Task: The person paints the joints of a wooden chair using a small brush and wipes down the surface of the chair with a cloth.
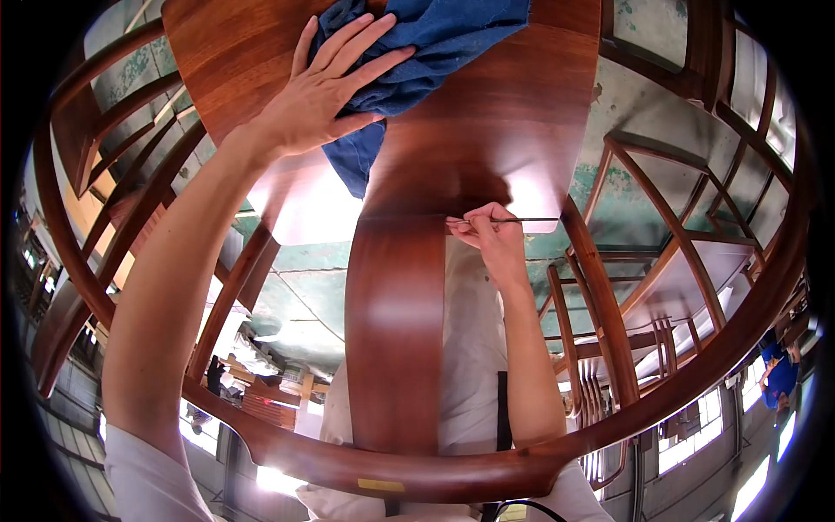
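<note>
My left hand (335, 83) lies with fingers spread on a crumpled blue cloth (426, 61), which rests on the glossy wooden seat (487, 96) of a chair. My right hand (494, 239) is closed in a pinch around a thin, dark, pencil-like tool (535, 219). The tool's tip end is hidden at my fingertips, beside the edge where the chair's broad back splat (396, 322) meets the seat. The curved top rail (383, 470) of the chair runs close in front of my body, with a small yellow label (380, 485) on it.
Other wooden chair frames stand at the right (687, 226) and left (87, 148). The chair's own post (600, 304) rises beside my right forearm. Below is a worn green-and-grey floor (304, 300). A person in blue (780, 374) is at the far right.
</note>
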Motion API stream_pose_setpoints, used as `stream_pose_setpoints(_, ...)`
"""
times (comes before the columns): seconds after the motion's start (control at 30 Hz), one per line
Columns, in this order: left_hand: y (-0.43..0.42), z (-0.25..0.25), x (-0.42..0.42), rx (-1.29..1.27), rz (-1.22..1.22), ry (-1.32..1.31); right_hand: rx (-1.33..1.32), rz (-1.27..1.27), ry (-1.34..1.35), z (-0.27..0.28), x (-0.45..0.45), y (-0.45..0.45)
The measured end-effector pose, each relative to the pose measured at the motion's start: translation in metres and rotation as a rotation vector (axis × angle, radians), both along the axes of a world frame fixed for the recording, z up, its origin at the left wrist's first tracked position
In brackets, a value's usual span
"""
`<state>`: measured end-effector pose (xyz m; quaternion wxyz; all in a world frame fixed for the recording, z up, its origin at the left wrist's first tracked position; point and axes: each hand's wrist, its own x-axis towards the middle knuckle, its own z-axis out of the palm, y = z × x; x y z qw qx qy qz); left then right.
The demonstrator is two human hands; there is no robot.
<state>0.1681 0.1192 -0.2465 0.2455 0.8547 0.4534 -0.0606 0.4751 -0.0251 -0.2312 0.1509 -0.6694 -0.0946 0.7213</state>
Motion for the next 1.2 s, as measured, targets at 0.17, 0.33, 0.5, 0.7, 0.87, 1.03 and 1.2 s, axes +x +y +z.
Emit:
stream_pose_setpoints(0.17, 0.0000, 0.0003, 0.0004, -0.003, 0.005, 0.002, -0.038, 0.030, 0.004, 0.0061, -0.0009, 0.0062)
stream_pose_setpoints(0.33, 0.0004, -0.0006, 0.0000, 0.006, -0.008, 0.026, -0.029, -0.027, 0.006, 0.0028, 0.0000, 0.0019)
stream_pose_setpoints(0.5, 0.0000, -0.0015, 0.0002, 0.020, -0.011, 0.026, -0.026, -0.018, 0.014, 0.0019, 0.0000, 0.0013)
stream_pose_setpoints(0.7, 0.0004, -0.0016, -0.0006, 0.010, -0.009, 0.032, -0.029, 0.005, -0.007, 0.0049, -0.0026, 0.0045)
stream_pose_setpoints(0.87, 0.0005, -0.0006, 0.0003, 0.001, -0.004, 0.034, -0.031, -0.020, -0.015, 0.0026, -0.0019, 0.0014)
stream_pose_setpoints(1.03, 0.0002, -0.0016, 0.0000, 0.012, -0.009, 0.030, -0.020, 0.034, -0.034, 0.0040, -0.0038, 0.0038)
stream_pose_setpoints(1.2, 0.0007, -0.0012, -0.0005, 0.016, -0.014, 0.027, -0.031, 0.024, -0.025, 0.0051, -0.0041, 0.0054)
